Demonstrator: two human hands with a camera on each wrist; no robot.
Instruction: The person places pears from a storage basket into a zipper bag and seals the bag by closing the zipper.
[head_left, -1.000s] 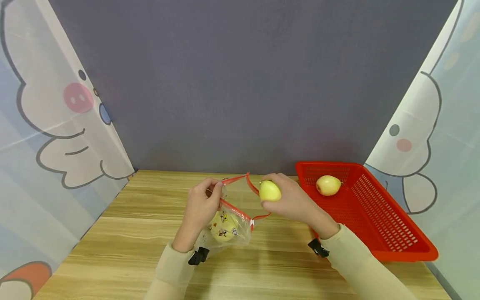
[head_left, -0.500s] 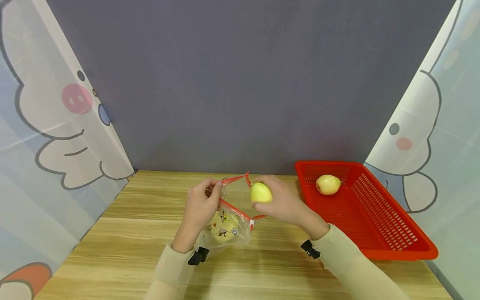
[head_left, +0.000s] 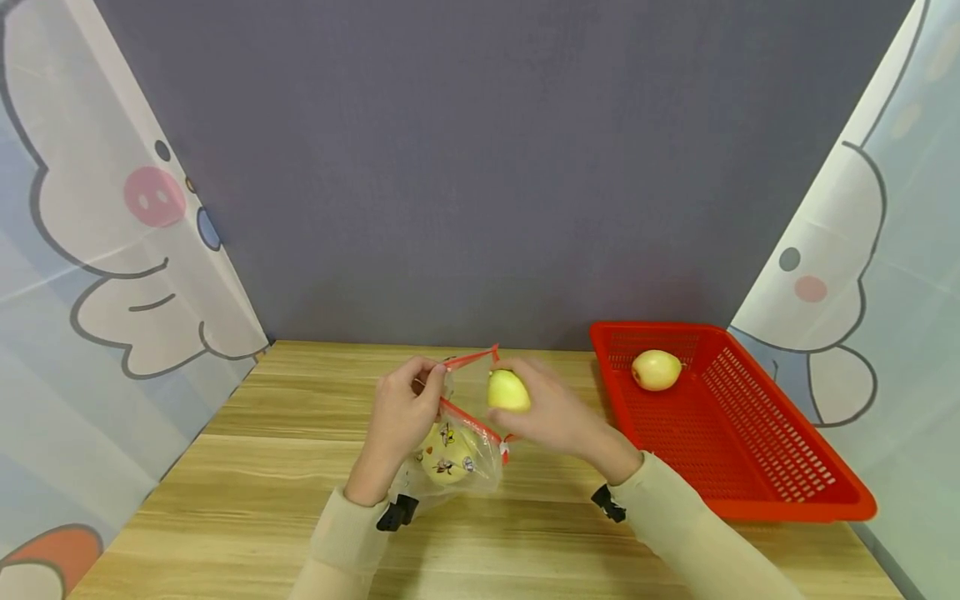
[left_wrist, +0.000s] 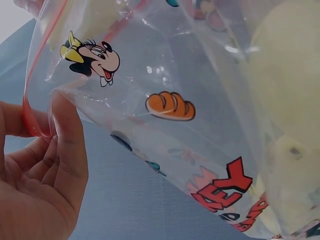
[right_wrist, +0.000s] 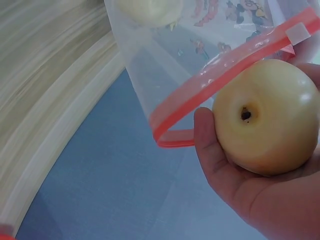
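Observation:
My left hand [head_left: 401, 417] pinches the red zip edge of a clear plastic zip bag [head_left: 486, 477] printed with cartoon figures. The bag's mouth gapes toward the right, and a white slider [right_wrist: 298, 33] sits on its red strip. Through the plastic, pale yellow fruit [head_left: 444, 467] shows low in the bag. My right hand [head_left: 562, 417] grips a yellow pear [head_left: 508, 392] at the bag's mouth. In the right wrist view, the held pear [right_wrist: 270, 125] overlaps the red strip, its dark blossom end facing the camera. The left wrist view has the fingers [left_wrist: 70, 145] at the strip.
On the right of the wooden table [head_left: 277, 467] stands a red slotted plastic basket [head_left: 675, 458]. One more pear [head_left: 656, 370] lies near its back left corner. A dark grey panel [head_left: 480, 183] rises behind the table, with cartoon-print curtains [head_left: 97, 250] at both sides.
My right hand has carried the pear leftward from beside the basket to the bag's mouth. The left hand and the bag's pinched edge have stayed in place.

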